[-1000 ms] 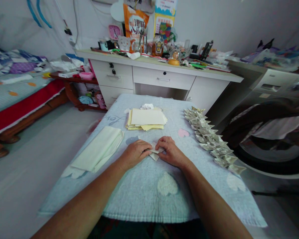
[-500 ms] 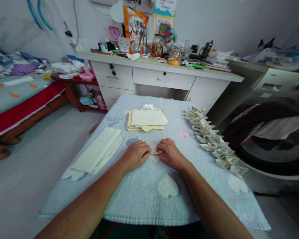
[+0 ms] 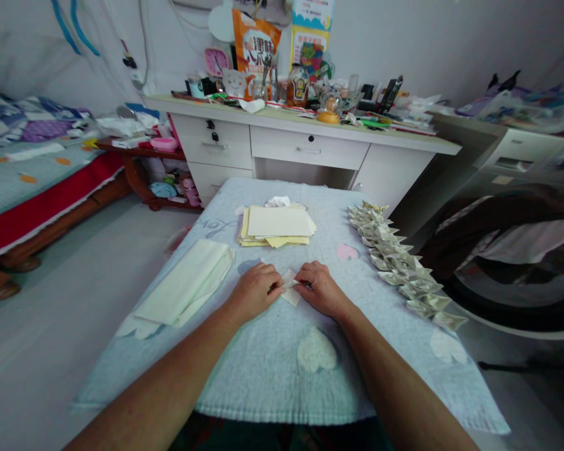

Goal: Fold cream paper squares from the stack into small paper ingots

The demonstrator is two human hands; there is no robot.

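Between my two hands is a small, partly folded piece of pale paper (image 3: 291,294), low over the cloth. My left hand (image 3: 257,288) pinches its left side, fingers closed. On its right side my right hand (image 3: 323,287) grips it with fingers curled inward. Beyond the hands lies a stack of cream and yellow paper sheets (image 3: 280,222). To the left of my left hand rests a large folded pale green sheet (image 3: 188,282). Several folded paper pieces with pointed tips (image 3: 399,260) form a long row at the right.
A light blue patterned cloth (image 3: 263,376) covers the table. Behind it stands a white desk (image 3: 310,147) crowded with jars and a snack bag (image 3: 256,53). A washing machine (image 3: 521,156) stands at the right, a bed (image 3: 37,169) at the left. White crumpled paper (image 3: 278,201) lies behind the stack.
The paper's middle is now pressed together between my fingertips, with its top and bottom corners showing. My right fingers have shifted slightly; the surrounding things stay put.
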